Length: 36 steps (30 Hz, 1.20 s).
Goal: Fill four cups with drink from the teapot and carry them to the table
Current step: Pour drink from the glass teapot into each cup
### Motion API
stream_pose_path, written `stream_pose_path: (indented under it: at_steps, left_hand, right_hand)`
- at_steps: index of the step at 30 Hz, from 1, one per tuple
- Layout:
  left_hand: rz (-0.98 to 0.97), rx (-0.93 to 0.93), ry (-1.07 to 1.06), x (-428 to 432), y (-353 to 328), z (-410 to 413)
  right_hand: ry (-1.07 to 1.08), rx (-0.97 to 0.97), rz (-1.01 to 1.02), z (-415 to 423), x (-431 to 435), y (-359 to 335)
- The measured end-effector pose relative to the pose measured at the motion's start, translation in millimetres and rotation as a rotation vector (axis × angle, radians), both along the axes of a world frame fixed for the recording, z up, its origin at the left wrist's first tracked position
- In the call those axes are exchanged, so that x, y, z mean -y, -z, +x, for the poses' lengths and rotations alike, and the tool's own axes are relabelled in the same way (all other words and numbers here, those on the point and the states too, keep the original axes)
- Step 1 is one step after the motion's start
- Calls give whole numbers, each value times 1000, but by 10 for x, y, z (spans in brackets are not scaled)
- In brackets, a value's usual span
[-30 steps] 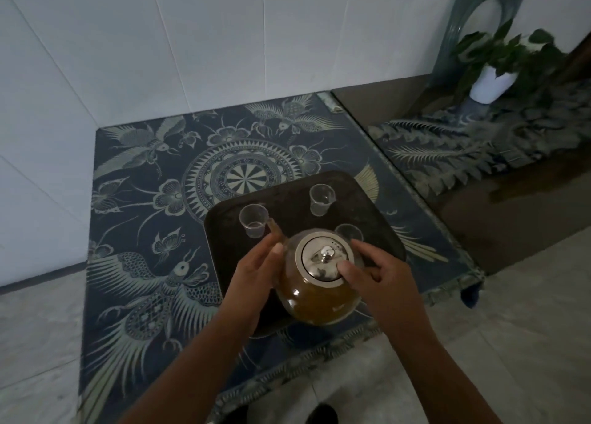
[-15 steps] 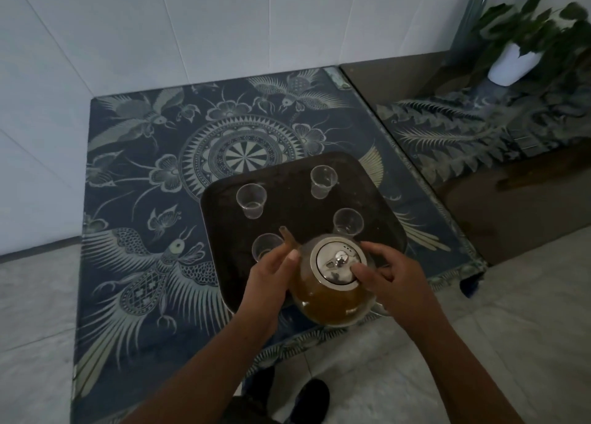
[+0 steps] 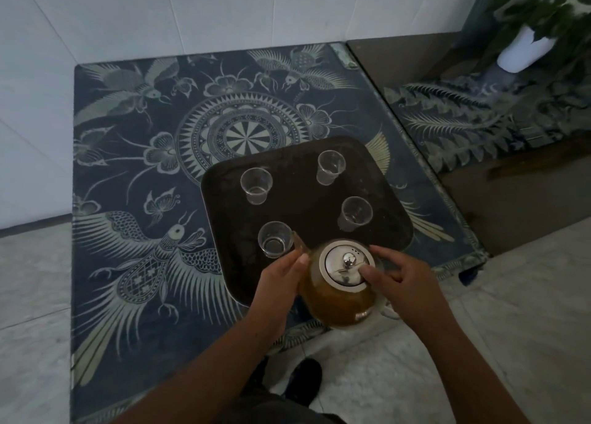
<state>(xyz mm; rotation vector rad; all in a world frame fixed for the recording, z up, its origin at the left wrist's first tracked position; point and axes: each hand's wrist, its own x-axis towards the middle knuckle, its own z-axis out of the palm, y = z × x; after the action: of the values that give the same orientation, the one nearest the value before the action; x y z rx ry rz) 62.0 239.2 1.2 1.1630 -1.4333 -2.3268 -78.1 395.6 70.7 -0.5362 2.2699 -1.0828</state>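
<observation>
The handle of the teapot (image 3: pixel 339 302) is hidden under the gripping right hand (image 3: pixel 403 279), thumb on the lid (image 3: pixel 347 263); the left hand (image 3: pixel 278 279) presses flat against its side.

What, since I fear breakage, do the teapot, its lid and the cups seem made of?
The teapot looks like clear glossy glass: amber drink shows through its wall. Its lid looks like polished metal: silvery, with bright reflections and a shiny knob. The cups are thin, clear and colourless; glass or plastic, the view cannot settle.
</observation>
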Motion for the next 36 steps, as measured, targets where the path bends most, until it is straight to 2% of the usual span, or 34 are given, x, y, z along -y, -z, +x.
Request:
stream_pose_path:
  at_steps: [24, 36]
  left_hand:
    - [209, 23, -56, 92, 145, 1]
    - [306, -7, -29, 83, 181, 3]
  right_hand:
    - [-54, -59, 133, 12, 254, -49]
    - [-110, -145, 306, -33, 404, -111]
